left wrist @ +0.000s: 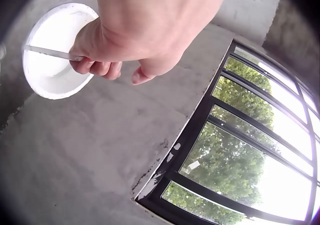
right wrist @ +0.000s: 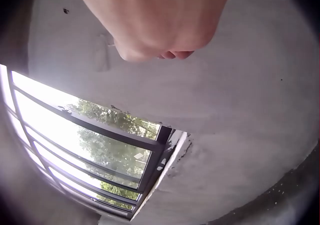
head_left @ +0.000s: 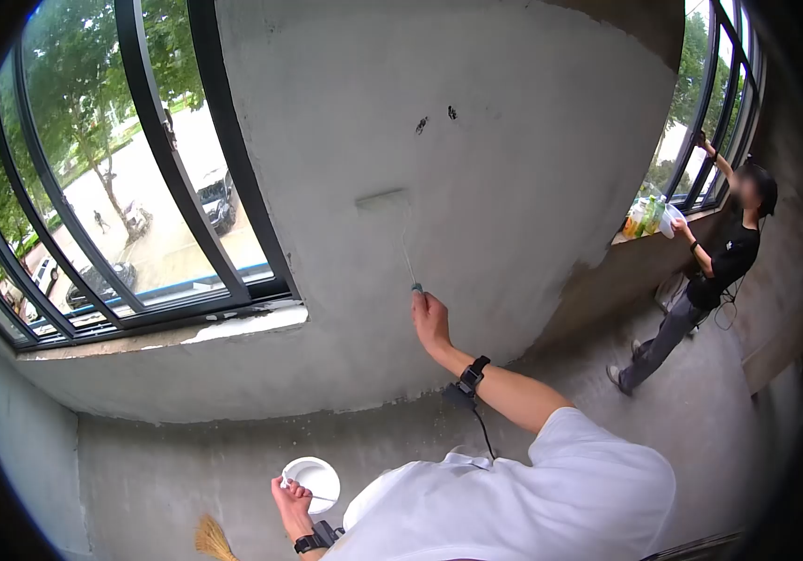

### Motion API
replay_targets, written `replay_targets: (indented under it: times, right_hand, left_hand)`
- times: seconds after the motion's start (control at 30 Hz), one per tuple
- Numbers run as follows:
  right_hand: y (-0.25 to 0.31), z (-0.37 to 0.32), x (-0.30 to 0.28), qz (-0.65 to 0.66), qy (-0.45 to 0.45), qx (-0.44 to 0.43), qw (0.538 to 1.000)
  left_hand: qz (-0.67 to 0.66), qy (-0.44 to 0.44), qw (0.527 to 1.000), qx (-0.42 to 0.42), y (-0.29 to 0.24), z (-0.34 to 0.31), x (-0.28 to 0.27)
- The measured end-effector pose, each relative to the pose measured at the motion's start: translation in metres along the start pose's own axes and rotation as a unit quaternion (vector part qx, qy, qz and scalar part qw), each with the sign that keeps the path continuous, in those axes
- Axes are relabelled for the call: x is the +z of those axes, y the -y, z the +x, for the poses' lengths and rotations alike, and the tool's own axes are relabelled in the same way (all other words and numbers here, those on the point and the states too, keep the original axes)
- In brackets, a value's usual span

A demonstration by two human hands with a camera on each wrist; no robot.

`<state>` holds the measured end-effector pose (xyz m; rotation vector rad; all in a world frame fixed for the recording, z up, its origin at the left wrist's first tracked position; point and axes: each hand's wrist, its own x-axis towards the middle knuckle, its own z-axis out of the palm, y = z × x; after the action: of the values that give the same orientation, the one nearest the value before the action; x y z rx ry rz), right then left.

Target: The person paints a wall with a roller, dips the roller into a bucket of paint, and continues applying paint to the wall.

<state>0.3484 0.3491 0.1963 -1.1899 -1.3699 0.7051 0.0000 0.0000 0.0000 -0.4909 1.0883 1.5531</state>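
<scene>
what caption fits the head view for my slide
Roller in the right hand at a grey wall, white bucket in the left hand

We can read no text, label, brand, number or sign in any view. We see a small pale mark (head_left: 730,245) on the chest of the black shirt (head_left: 740,257), too small to make out, and a white patch (left wrist: 194,165) on the window (left wrist: 225,157) with no writing that we can read.
</scene>
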Motion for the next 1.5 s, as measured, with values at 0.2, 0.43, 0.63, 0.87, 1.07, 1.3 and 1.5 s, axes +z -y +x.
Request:
replay_targets:
  times: [0.2, 0.43, 0.63, 0.87, 1.07, 1.3, 1.5]
  right_hand:
    - [0.1, 0.064, -0.019, 0.098, 0.028, -0.007, 0.995]
    - [0.233, 0.129, -0.04, 0.229, 0.084, 0.013, 0.97]
    - [0.253, 0.148, -0.062, 0.208, 0.09, -0.001, 0.974]
    - [0.146, 0.084, -0.062, 0.188, 0.064, 0.081, 0.977]
    - [0.089, 0.031, -0.07, 0.17, 0.053, 0.166, 0.97]
    - [0.16, 0.09, -0.09, 0.184, 0.057, 0.071, 0.979]
    - [0.243, 0.152, -0.1, 0.162, 0.027, -0.025, 0.986]
  left_hand:
    - [0.007, -0.007, 1.0, -0.002, 0.005, -0.002, -0.004]
    - [0.004, 0.013, 1.0, -0.015, 0.012, -0.006, -0.007]
    - [0.011, -0.009, 1.0, -0.022, 0.016, -0.018, -0.001]
    - [0.031, 0.003, 0.999, -0.026, 0.015, -0.019, 0.004]
    - [0.043, 0.011, 0.999, -0.025, 0.012, -0.018, 0.012]
    - [0.059, 0.03, 0.997, -0.032, 0.006, -0.013, 0.019]
    - [0.066, 0.016, 0.997, -0.036, 0.002, -0.013, 0.022]
